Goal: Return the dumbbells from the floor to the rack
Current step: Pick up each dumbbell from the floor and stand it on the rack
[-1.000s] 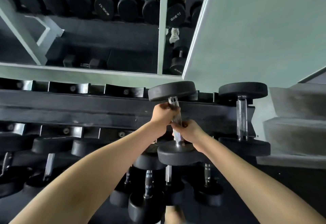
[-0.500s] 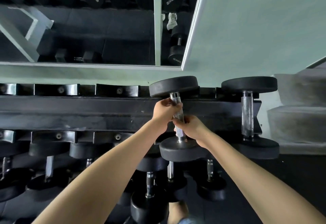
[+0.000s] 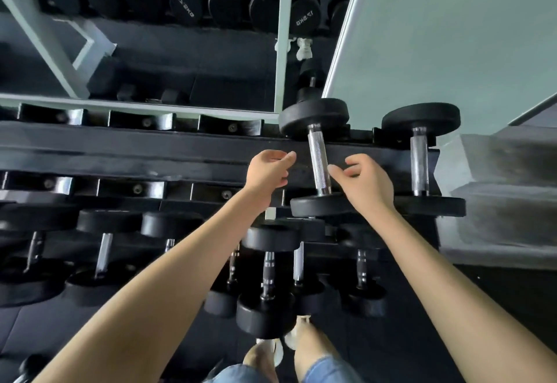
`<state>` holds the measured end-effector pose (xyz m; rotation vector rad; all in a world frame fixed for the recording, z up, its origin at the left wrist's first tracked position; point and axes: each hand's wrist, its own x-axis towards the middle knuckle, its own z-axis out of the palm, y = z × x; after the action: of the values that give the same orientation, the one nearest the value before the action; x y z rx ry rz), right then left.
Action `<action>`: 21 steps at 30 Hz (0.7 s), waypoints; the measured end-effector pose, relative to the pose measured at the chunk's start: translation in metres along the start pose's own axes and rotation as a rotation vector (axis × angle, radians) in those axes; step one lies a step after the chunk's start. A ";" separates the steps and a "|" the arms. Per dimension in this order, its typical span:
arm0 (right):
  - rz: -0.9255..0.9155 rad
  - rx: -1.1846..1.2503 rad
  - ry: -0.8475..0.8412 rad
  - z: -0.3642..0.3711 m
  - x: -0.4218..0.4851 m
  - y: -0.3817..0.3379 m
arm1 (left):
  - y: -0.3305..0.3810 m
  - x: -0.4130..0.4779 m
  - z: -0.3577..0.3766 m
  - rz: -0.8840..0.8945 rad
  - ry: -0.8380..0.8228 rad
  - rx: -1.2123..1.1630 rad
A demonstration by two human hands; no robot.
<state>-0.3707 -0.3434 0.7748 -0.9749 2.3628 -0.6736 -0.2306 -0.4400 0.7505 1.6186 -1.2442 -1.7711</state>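
Two dumbbells sit on the rack's (image 3: 180, 147) top tier; the left dumbbell (image 3: 319, 159) rests between our left hand (image 3: 268, 171) and right hand (image 3: 366, 185), both released and empty. We judge several floor dumbbells (image 3: 266, 298) remain.

Bare forearms, no sleeves — blue denim shorts (image 3: 325, 372), pale shoes (image 3: 272, 349) below.

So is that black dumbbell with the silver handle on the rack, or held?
On the rack: the black dumbbell with the silver handle rests on the top rail, left hand and right hand open beside it.
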 end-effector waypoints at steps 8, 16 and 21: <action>-0.227 -0.011 -0.189 0.015 -0.115 -0.004 | -0.061 -0.112 -0.066 0.024 0.142 -0.090; -0.416 -0.325 -0.693 0.094 -0.257 0.073 | -0.209 -0.271 -0.111 -0.101 0.465 -0.148; -0.575 -0.605 -0.949 0.142 -0.340 0.136 | -0.307 -0.362 -0.128 -0.285 0.594 -0.149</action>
<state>-0.1408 -0.0430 0.6706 -1.7586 1.4151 0.3461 0.0468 -0.0357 0.7069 2.0941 -0.6191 -1.3246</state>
